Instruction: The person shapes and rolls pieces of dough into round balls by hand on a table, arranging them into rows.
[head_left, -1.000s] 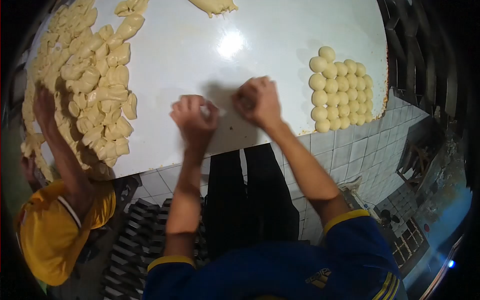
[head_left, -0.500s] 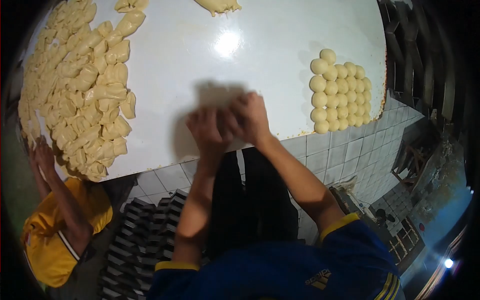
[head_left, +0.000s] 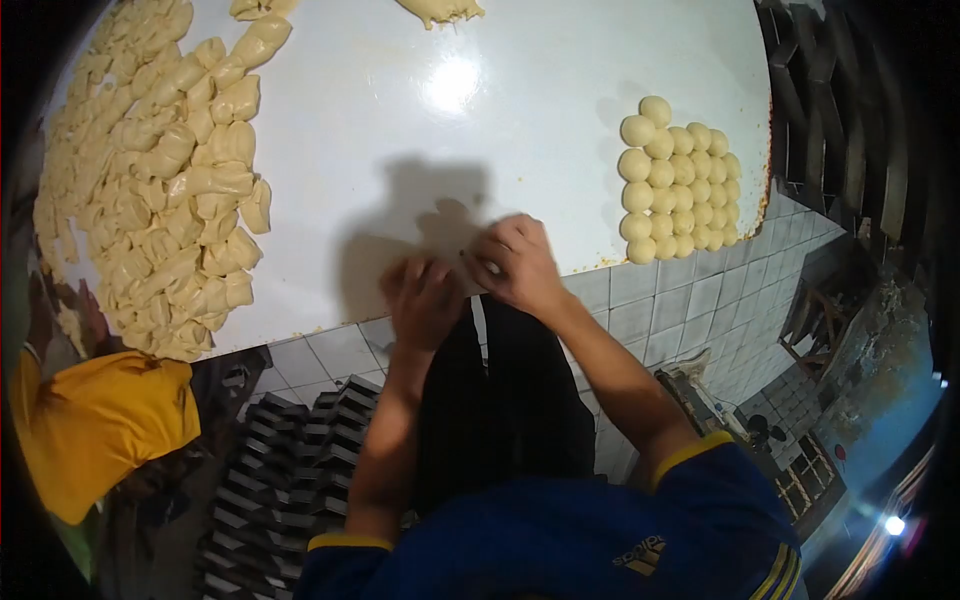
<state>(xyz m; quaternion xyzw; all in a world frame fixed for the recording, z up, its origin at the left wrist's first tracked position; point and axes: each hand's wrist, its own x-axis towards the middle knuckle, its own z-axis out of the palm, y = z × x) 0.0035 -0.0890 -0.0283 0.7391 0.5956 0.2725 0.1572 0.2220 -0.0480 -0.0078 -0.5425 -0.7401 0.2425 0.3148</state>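
My left hand [head_left: 425, 298] is at the near edge of the white table [head_left: 520, 120], its fingers curled and in shadow. Whatever lies under them is hidden. Just right of it is my right hand [head_left: 522, 262], fingers bent inward with the thumb side toward the left hand. A small pale patch shows in its curl, too small to tell as dough or tabletop. Rows of smooth round dough balls [head_left: 660, 173] stand on the table to the right. A large heap of cut dough pieces [head_left: 170, 190] covers the left side.
Another lump of dough [head_left: 440, 10] lies at the far edge. A co-worker in a yellow shirt [head_left: 110, 420] is at the left, beside the heap. Stacked dark metal pans [head_left: 290, 480] stand below the table at left, with more dark racks [head_left: 830, 110] at right.
Both my hands have come nearer to the table's front edge and moved slightly apart. The co-worker has shifted left, and their hand has drawn back from the dough heap.
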